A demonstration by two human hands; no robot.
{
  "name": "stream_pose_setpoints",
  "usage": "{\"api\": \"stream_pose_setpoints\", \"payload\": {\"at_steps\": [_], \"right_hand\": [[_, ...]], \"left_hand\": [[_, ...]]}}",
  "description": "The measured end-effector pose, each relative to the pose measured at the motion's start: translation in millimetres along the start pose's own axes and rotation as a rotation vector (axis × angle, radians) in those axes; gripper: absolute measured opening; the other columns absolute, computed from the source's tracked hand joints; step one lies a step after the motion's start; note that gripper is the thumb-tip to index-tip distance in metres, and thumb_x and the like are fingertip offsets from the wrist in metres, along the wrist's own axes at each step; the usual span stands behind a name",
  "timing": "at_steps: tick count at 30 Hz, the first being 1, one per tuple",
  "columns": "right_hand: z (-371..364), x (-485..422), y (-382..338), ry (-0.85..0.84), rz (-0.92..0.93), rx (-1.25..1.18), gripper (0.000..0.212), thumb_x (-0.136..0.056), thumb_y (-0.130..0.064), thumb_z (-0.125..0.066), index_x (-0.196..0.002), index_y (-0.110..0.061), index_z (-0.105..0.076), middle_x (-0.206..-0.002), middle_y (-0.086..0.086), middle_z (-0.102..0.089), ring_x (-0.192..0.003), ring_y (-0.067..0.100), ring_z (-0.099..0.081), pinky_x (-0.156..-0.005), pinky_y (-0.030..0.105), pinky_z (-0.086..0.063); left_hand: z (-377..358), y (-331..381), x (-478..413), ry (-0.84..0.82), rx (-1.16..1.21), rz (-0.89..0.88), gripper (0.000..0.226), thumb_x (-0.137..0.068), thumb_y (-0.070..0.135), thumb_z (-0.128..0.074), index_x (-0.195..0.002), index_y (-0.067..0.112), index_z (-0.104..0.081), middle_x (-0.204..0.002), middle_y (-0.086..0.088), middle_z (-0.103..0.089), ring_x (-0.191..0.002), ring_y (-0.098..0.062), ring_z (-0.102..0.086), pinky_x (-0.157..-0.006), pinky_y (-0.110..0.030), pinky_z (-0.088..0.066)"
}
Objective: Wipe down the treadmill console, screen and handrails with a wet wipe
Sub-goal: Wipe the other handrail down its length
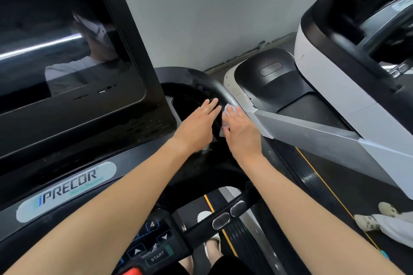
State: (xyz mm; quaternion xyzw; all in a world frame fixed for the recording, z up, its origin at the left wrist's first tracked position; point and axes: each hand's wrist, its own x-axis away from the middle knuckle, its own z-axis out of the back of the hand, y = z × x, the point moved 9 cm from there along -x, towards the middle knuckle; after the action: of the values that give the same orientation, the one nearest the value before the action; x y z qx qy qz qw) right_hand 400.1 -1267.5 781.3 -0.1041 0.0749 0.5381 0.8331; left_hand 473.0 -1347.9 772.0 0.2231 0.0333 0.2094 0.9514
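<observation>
- Grey wall [201,6] rises behind the treadmill, at 12 o'clock.
- My right grip [242,131] lies flat, fingers nearly straight, pressing the wet wipe [228,111] onto the curved handrail [223,92].
- My left grip [199,125] rests open and empty at its 9 o'clock.
- Wipe seems limp, light and damp; it likely bunches, so I pin it under my fingers.

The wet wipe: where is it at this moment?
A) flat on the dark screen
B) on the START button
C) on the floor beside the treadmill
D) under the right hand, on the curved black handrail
D: the white wet wipe shows from under the straight fingers of the right hand, which presses it on the curved black handrail.
</observation>
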Motion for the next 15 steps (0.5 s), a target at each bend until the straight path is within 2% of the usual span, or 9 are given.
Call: {"api": "stream_pose_setpoints", "payload": {"at_steps": [4,8,11,13,15], "right_hand": [[-8,6,2,-0.05,-0.001,-0.014,0.06,-0.09,-0.016,-0.071,-0.146,-0.009,-0.05,-0.153,0.005,-0.049,-0.146,0.026,-0.04,-0.12,0.035,-0.035],[-6,35,7,-0.023,0.111,-0.025,0.059,-0.089,-0.012,-0.075,-0.143,-0.006,-0.052,-0.153,0.006,-0.05,-0.147,0.023,-0.039,-0.121,0.033,-0.033],[-2,33,9,0.027,0.141,-0.082,0.035,-0.091,-0.012,-0.074,-0.125,-0.009,-0.066,-0.147,0.004,-0.057,-0.143,0.022,-0.046,-0.116,0.032,-0.039],[6,21,10,0.087,0.062,-0.19,0.013,-0.092,-0.011,-0.073,-0.105,-0.013,-0.073,-0.139,0.001,-0.063,-0.137,0.021,-0.053,-0.105,0.03,-0.047],[8,10,12,0.079,-0.049,-0.317,0.008,-0.093,-0.009,-0.07,-0.099,-0.014,-0.072,-0.138,-0.001,-0.064,-0.136,0.018,-0.053,-0.101,0.028,-0.048]], "left_hand": [[2,9,0,-0.019,-0.016,-0.016,0.076,-0.095,0.0,-0.05,-0.163,0.009,-0.018,-0.172,-0.007,-0.006,-0.159,-0.02,0.001,-0.129,-0.035,-0.01],[-2,13,1,-0.033,-0.026,-0.03,0.074,-0.096,0.0,-0.044,-0.163,0.007,-0.015,-0.172,-0.007,-0.003,-0.159,-0.02,0.001,-0.129,-0.031,-0.007],[-3,11,1,-0.046,0.001,-0.017,0.074,-0.096,-0.002,-0.043,-0.163,0.008,-0.015,-0.172,-0.006,-0.003,-0.159,-0.019,0.0,-0.129,-0.032,-0.009],[-2,11,0,-0.054,0.015,-0.021,0.074,-0.096,-0.003,-0.044,-0.163,0.009,-0.015,-0.172,-0.006,-0.004,-0.159,-0.019,-0.001,-0.129,-0.032,-0.01],[-2,10,1,-0.054,0.037,-0.003,0.076,-0.095,-0.005,-0.043,-0.164,0.01,-0.015,-0.172,-0.004,-0.004,-0.159,-0.019,-0.002,-0.129,-0.032,-0.01]]}}
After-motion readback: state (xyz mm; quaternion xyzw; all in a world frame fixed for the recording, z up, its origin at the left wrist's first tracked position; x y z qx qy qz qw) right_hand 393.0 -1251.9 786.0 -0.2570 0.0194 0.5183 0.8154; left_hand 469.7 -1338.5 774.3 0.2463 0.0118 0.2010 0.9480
